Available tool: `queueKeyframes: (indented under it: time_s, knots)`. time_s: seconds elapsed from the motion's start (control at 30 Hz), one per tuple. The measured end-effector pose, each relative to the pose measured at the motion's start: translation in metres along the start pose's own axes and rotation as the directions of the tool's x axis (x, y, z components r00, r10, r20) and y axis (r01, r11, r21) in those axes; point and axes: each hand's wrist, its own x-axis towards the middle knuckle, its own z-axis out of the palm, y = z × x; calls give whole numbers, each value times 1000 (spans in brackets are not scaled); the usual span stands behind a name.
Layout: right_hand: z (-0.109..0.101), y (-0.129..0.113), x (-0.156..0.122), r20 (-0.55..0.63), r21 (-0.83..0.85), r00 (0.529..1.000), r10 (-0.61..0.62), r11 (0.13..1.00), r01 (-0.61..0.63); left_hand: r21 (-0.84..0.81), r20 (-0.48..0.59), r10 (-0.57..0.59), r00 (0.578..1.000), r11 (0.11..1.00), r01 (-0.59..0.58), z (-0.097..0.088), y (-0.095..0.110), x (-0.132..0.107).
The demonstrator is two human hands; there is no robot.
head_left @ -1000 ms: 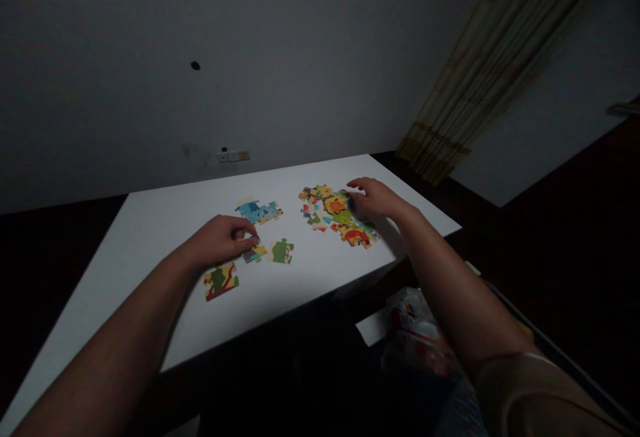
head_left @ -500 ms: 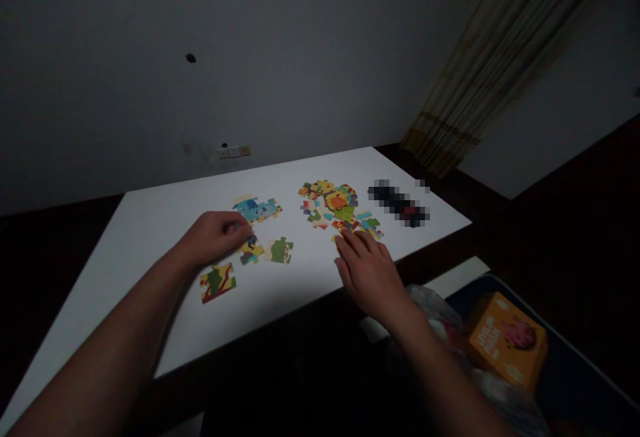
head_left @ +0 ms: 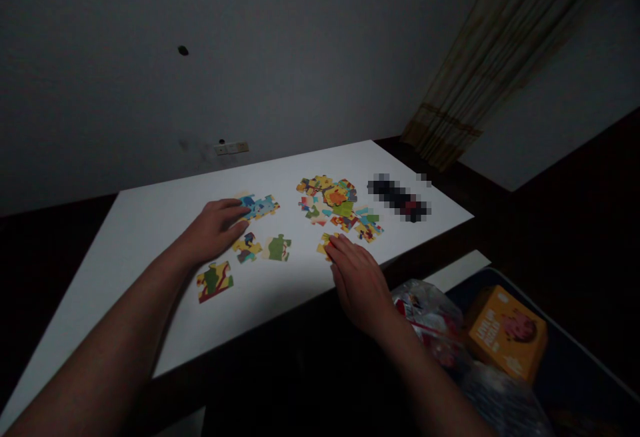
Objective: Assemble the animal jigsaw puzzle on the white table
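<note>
My left hand [head_left: 220, 227] rests at the joined blue puzzle pieces [head_left: 263, 207], fingers stretched over their left edge and thumb apart. Just below it lie a yellow puzzle piece with a dark blue shape [head_left: 247, 248] and a green and cream puzzle piece [head_left: 278, 248]. Nearer the front edge is a green puzzle piece with red lines [head_left: 215, 281]. My right hand [head_left: 360, 280] has its closed fingertips on a yellow puzzle piece [head_left: 324, 245], whose right side they cover. Behind that hand spreads a pile of mixed puzzle pieces [head_left: 333, 198].
The white table [head_left: 165, 223] stands by a grey wall with sockets [head_left: 231, 148]. A pixelated dark object [head_left: 399, 200] lies at the table's right. Lower right, an orange puzzle box [head_left: 507, 333] sits beside a clear plastic bag [head_left: 433, 323]. A curtain [head_left: 465, 83] hangs behind.
My right hand has drawn the yellow piece left and toward me, away from the pile. My left hand's curled fingers have stretched out over the blue pieces. The view has shifted slightly.
</note>
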Motion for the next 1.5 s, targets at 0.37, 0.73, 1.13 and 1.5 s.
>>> queueKeyframes:
  time_s: [0.37,0.73,1.13,1.5]
  knots:
    - [-23,26,74,-35,-181,996,77,980,-82,-17,10,-11,1000,1000,11,-5,-7,-1]
    - [-14,10,61,1,-193,1000,27,981,-27,-43,7,-28,1000,999,28,-7,-3,0]
    - [-60,92,0,-193,-135,947,258,949,-286,-53,-1,-63,998,997,63,-4,-9,2]
    - [-33,22,146,261,-251,949,-176,937,243,-41,-34,-54,998,998,53,-1,-6,0]
